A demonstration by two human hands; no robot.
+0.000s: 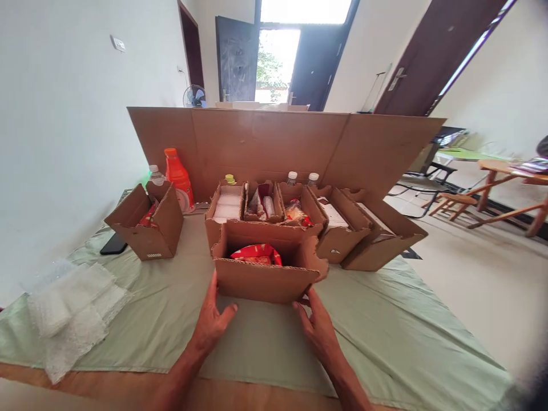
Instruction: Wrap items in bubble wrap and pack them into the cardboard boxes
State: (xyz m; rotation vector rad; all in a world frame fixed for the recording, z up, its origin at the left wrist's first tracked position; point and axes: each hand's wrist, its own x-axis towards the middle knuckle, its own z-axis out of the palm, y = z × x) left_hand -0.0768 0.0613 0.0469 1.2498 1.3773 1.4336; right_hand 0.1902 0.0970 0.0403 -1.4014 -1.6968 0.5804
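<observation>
An open-topped cardboard box [265, 282] is in front of me at the middle of the cloth, with a red snack packet [257, 254] inside it. My left hand [212, 319] has its fingers against the box's left side, the thumb stretched out in front. On the opposite side, my right hand [317, 322] touches the lower right corner, its fingertips partly hidden behind the cardboard. Between them the two hands hold the box. Just behind stands a row of similar boxes, including one with white contents [228, 204] and one with a snack packet [296, 211].
Another cardboard box [156, 237] stands at left, near a phone [113, 244] and an orange bottle [177, 177]. Bubble wrap [72, 308] lies at front left. A tall cardboard panel [269, 137] rises behind. Two tilted boxes [381, 245] [342, 242] stand at right.
</observation>
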